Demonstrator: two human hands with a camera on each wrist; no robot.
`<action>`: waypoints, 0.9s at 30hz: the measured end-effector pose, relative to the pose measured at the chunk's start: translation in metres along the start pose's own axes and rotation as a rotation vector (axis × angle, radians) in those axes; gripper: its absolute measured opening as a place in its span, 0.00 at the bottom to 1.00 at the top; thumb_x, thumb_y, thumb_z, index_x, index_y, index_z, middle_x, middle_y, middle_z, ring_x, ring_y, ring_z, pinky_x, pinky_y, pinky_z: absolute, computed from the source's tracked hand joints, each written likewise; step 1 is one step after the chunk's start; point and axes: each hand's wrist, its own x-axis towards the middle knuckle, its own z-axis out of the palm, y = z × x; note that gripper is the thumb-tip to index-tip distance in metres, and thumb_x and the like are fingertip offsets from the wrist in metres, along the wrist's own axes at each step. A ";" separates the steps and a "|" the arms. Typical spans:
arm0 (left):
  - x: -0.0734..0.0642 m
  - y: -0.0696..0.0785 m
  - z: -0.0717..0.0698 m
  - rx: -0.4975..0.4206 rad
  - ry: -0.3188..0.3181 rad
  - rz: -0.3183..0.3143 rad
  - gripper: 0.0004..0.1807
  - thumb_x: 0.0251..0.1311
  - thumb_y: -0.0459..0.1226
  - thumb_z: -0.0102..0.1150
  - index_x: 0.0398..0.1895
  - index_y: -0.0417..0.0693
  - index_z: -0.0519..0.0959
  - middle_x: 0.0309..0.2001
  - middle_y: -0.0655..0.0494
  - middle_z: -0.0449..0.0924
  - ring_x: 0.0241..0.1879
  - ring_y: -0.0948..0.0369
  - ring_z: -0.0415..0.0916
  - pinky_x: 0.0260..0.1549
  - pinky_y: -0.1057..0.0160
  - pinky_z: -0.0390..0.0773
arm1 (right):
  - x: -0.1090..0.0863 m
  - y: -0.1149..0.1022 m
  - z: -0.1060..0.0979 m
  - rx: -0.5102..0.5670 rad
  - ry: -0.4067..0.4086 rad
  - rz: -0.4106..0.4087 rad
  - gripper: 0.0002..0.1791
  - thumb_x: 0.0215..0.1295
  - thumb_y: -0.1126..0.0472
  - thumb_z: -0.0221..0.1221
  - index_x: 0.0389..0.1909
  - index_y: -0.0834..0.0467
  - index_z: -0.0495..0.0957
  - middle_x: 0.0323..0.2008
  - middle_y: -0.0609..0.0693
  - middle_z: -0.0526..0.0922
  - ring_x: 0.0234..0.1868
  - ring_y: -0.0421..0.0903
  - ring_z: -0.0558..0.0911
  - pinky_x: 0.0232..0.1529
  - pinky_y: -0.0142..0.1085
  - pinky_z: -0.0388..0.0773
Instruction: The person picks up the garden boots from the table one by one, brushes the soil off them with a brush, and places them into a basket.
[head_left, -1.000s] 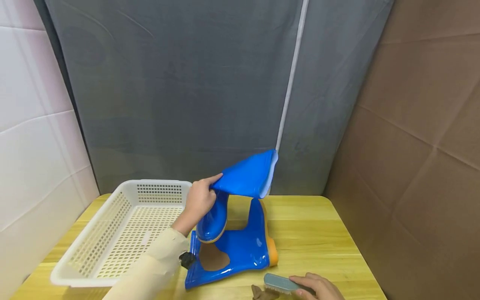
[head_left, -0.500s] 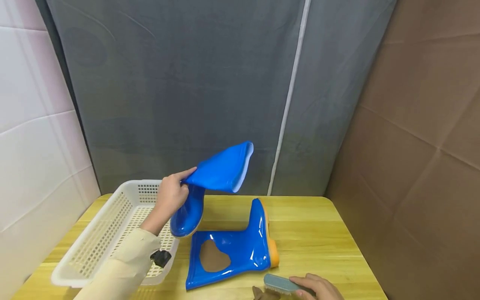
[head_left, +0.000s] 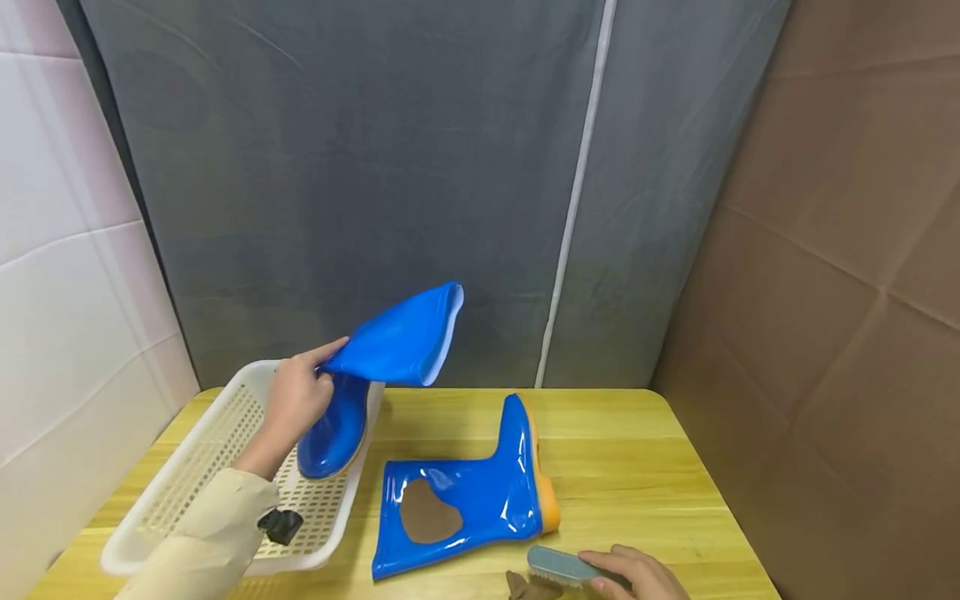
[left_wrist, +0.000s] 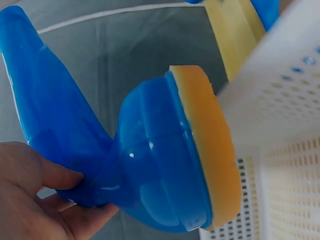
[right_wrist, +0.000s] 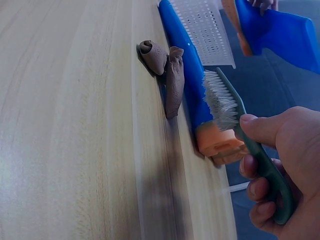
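Note:
My left hand (head_left: 300, 396) grips a blue rain boot (head_left: 401, 337) around its ankle, above the white plastic basket (head_left: 341, 508). The boot's shaft points up and to the right, its toe hangs down. In the left wrist view its thick orange sole (left_wrist: 207, 150) faces the basket. A second blue rain boot (head_left: 480, 479) lies on its side on the table, with a brown patch (head_left: 427, 512) on its shaft and an orange heel. At the front, my right hand (head_left: 637, 573) holds a green scrubbing brush (right_wrist: 242, 112) by its handle, white bristles toward the table.
Crumpled brown pieces (right_wrist: 172, 82) lie on the wooden table (head_left: 630, 467) beside the lying boot. A grey curtain (head_left: 360, 167) hangs behind the table, and a brown panel (head_left: 817, 275) rises on the right.
My left hand has carried the boot leftward, from above the lying boot to over the basket, uncovering the brown patch. The right hand and brush stay in place.

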 end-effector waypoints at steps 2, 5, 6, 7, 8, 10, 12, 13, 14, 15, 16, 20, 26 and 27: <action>-0.002 -0.007 -0.001 0.002 0.005 -0.002 0.31 0.55 0.23 0.42 0.63 0.45 0.77 0.24 0.40 0.77 0.16 0.58 0.59 0.16 0.63 0.57 | 0.000 -0.001 0.000 0.001 -0.005 0.003 0.23 0.72 0.43 0.53 0.62 0.47 0.78 0.31 0.33 0.73 0.27 0.27 0.67 0.25 0.26 0.63; -0.005 -0.015 0.000 0.012 0.011 -0.006 0.31 0.54 0.23 0.42 0.63 0.44 0.77 0.21 0.43 0.74 0.14 0.59 0.57 0.14 0.64 0.57 | -0.001 -0.002 0.000 -0.002 -0.011 0.009 0.23 0.72 0.43 0.53 0.62 0.47 0.78 0.31 0.33 0.73 0.28 0.27 0.67 0.26 0.26 0.63; -0.005 -0.018 0.000 0.018 0.013 -0.010 0.31 0.54 0.23 0.43 0.63 0.44 0.77 0.18 0.45 0.71 0.13 0.59 0.56 0.13 0.64 0.57 | -0.001 -0.002 0.000 -0.003 -0.012 0.012 0.23 0.72 0.42 0.53 0.62 0.47 0.78 0.31 0.33 0.73 0.27 0.27 0.67 0.26 0.26 0.63; -0.006 -0.020 0.000 0.024 0.013 -0.015 0.31 0.54 0.23 0.43 0.63 0.44 0.77 0.17 0.47 0.69 0.13 0.60 0.56 0.13 0.64 0.56 | -0.001 -0.002 0.001 0.000 -0.014 0.017 0.24 0.72 0.42 0.53 0.62 0.47 0.78 0.31 0.33 0.73 0.27 0.27 0.67 0.26 0.26 0.63; -0.007 -0.023 0.001 0.027 0.014 -0.019 0.31 0.54 0.23 0.43 0.63 0.44 0.77 0.16 0.48 0.67 0.12 0.60 0.55 0.12 0.65 0.56 | -0.002 -0.003 0.001 0.003 -0.018 0.021 0.24 0.72 0.42 0.53 0.62 0.47 0.78 0.31 0.33 0.73 0.27 0.27 0.67 0.26 0.27 0.63; -0.008 -0.028 0.002 0.037 0.013 -0.028 0.31 0.53 0.23 0.43 0.62 0.44 0.78 0.15 0.50 0.66 0.13 0.60 0.55 0.12 0.65 0.56 | -0.002 -0.003 0.002 0.011 -0.022 0.030 0.24 0.71 0.41 0.53 0.62 0.46 0.78 0.30 0.33 0.72 0.27 0.27 0.67 0.26 0.27 0.63; -0.010 -0.033 0.004 0.048 0.010 -0.037 0.31 0.53 0.23 0.44 0.61 0.44 0.79 0.15 0.52 0.64 0.13 0.61 0.55 0.13 0.64 0.55 | -0.003 -0.003 0.003 0.015 -0.022 0.034 0.24 0.71 0.41 0.53 0.62 0.46 0.78 0.30 0.33 0.72 0.27 0.27 0.67 0.26 0.27 0.63; -0.011 -0.035 0.005 0.053 0.010 -0.039 0.31 0.52 0.23 0.44 0.61 0.44 0.79 0.15 0.52 0.63 0.13 0.60 0.54 0.13 0.64 0.55 | -0.003 -0.003 0.003 0.014 -0.021 0.031 0.24 0.72 0.42 0.53 0.62 0.46 0.78 0.30 0.33 0.72 0.27 0.27 0.67 0.26 0.27 0.63; -0.011 -0.037 0.006 0.057 0.006 -0.042 0.31 0.51 0.23 0.44 0.60 0.45 0.79 0.15 0.52 0.62 0.13 0.60 0.54 0.13 0.64 0.54 | -0.003 -0.003 0.003 0.012 -0.018 0.025 0.23 0.72 0.42 0.53 0.62 0.46 0.78 0.30 0.33 0.72 0.27 0.27 0.67 0.26 0.26 0.63; -0.012 -0.039 0.007 0.063 0.003 -0.041 0.31 0.50 0.23 0.44 0.60 0.45 0.80 0.15 0.52 0.63 0.14 0.60 0.54 0.13 0.64 0.54 | -0.003 -0.003 0.003 0.008 -0.014 0.019 0.23 0.72 0.42 0.53 0.62 0.47 0.78 0.30 0.33 0.72 0.27 0.27 0.67 0.26 0.26 0.63; -0.012 -0.041 0.009 0.069 0.003 -0.037 0.32 0.50 0.23 0.45 0.59 0.45 0.80 0.16 0.51 0.64 0.14 0.60 0.54 0.13 0.64 0.54 | -0.003 -0.003 0.004 0.005 -0.009 0.012 0.23 0.72 0.42 0.53 0.62 0.47 0.78 0.30 0.33 0.72 0.27 0.27 0.67 0.26 0.26 0.63; -0.015 -0.048 0.013 0.076 -0.023 -0.038 0.31 0.48 0.23 0.45 0.58 0.44 0.81 0.23 0.45 0.75 0.16 0.60 0.54 0.15 0.63 0.53 | -0.002 -0.002 0.005 0.007 -0.006 -0.013 0.23 0.72 0.43 0.53 0.62 0.48 0.79 0.31 0.32 0.73 0.28 0.26 0.67 0.26 0.26 0.63; -0.020 -0.058 0.024 0.072 -0.070 -0.058 0.31 0.48 0.24 0.46 0.58 0.42 0.80 0.43 0.32 0.85 0.14 0.60 0.56 0.14 0.64 0.53 | -0.001 -0.003 0.005 0.029 -0.046 0.019 0.23 0.72 0.42 0.53 0.62 0.47 0.79 0.29 0.33 0.72 0.27 0.27 0.67 0.26 0.26 0.63; -0.021 -0.060 0.026 0.069 -0.076 -0.056 0.31 0.47 0.23 0.46 0.58 0.41 0.80 0.45 0.31 0.84 0.15 0.59 0.58 0.14 0.63 0.53 | -0.001 -0.003 0.005 0.032 -0.049 0.025 0.24 0.72 0.42 0.53 0.62 0.47 0.79 0.29 0.33 0.72 0.27 0.27 0.67 0.26 0.27 0.63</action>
